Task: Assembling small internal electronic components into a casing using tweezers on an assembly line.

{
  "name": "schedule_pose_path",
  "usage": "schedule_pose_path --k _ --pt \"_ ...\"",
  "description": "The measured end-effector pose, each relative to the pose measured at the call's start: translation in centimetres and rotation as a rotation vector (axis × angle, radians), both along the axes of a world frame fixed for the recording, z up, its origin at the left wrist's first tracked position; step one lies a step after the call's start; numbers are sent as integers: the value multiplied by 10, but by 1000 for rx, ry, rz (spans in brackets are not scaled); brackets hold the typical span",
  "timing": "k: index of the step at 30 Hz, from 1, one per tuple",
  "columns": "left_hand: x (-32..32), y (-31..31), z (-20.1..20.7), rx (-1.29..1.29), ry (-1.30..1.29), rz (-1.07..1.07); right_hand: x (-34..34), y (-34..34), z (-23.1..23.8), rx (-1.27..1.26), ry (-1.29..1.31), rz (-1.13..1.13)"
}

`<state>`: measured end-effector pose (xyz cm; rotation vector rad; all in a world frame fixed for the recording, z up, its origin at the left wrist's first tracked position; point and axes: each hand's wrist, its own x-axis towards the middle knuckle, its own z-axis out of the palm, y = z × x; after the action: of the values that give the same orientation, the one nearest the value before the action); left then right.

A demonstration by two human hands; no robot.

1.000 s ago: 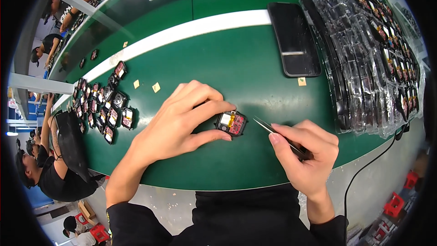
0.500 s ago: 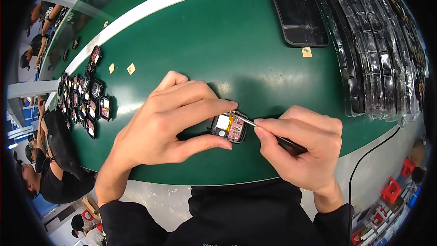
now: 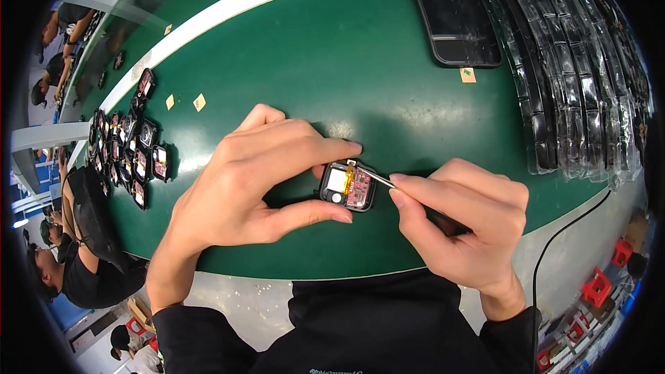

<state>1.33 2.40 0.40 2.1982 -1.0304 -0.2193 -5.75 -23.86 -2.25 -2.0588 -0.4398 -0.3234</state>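
On the green tabletop lies a small opened watch-like case (image 3: 338,180), black-rimmed, showing a white block, yellow tape and a pinkish circuit board. My left hand (image 3: 242,173) steadies it, the thumb along its near edge and a curled finger at its left side. The left index finger is raised just beyond its far edge. Between thumb and fingers, my right hand (image 3: 467,215) grips slim metal tweezers (image 3: 379,179), angled to the upper right part of the board. Whether their tips touch the board is hard to tell.
A cluster of similar opened cases (image 3: 131,145) sits at left. A large black phone-like slab (image 3: 464,21) lies at far right, beside rows of clear-wrapped black pieces (image 3: 564,76). Small paper tags (image 3: 199,102) dot the green table (image 3: 298,55). Other people (image 3: 97,249) sit at left.
My left index finger has lifted off the case's far edge. The tweezers' tip has shifted slightly right along the board. The case has moved a little away from me.
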Motion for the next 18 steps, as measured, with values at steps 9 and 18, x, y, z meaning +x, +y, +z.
schedule_pose_path --k 9,18 --pt "3 2 -2 6 -27 -15 2 8 -7 -56 -187 -14" --pt "17 15 -2 3 98 -111 2 5 -3 12 -86 27"
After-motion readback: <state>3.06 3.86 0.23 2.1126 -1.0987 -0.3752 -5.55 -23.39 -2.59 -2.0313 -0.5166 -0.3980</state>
